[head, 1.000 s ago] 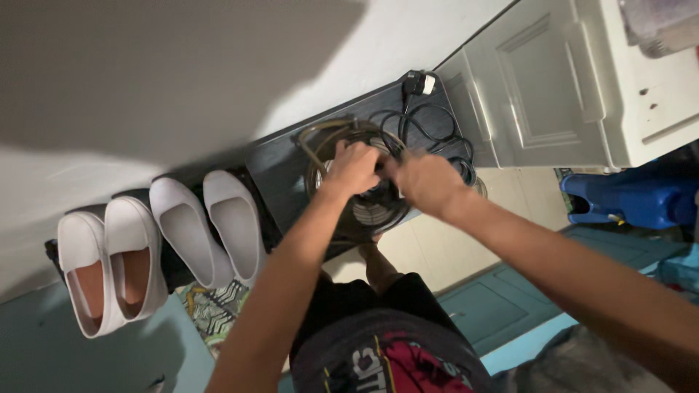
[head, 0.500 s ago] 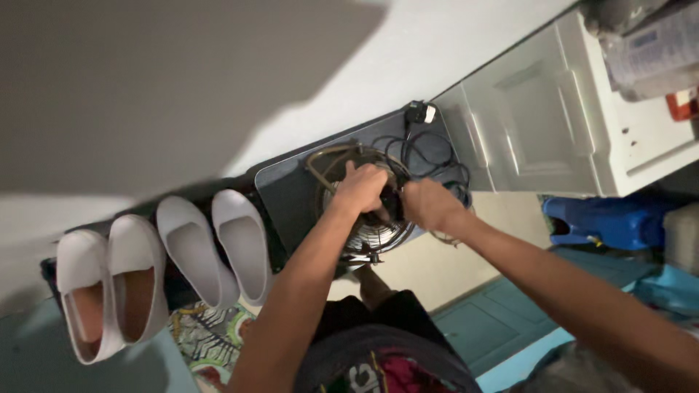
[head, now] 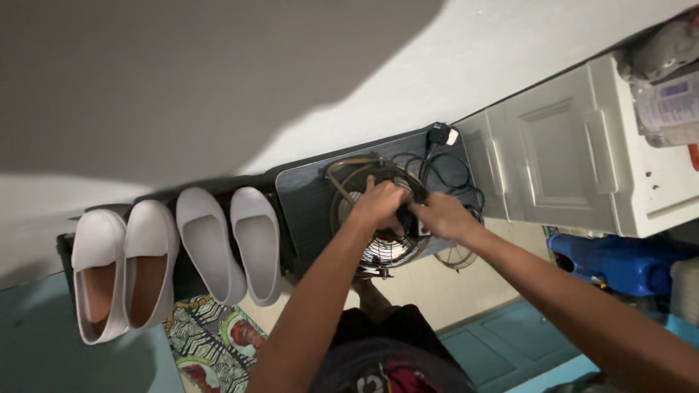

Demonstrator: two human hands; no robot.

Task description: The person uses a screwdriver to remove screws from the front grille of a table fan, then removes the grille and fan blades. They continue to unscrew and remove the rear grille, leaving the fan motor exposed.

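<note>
Here, the wall [head: 218,73] fills the upper view; a white cabinet [head: 575,153] stands at right, with a blue container [head: 619,262] below it. A dark shelf [head: 309,200] runs along the wall. Four pale shoes [head: 175,255] sit in a row on its left part. The fan [head: 378,218], with a round wire guard, lies on the right part of the shelf, its black cord [head: 437,171] coiled just beyond it, with the plug [head: 439,135] at the far edge.

Left hand [head: 380,205] rests curled over the guard's centre; right hand [head: 440,216] pinches at the hub beside it. Both appear closed on the fan; exact finger contact cannot be told.

Judgement: brace the guard firmly with the left while the right works the hub; keep the cord out from under the frame.
</note>
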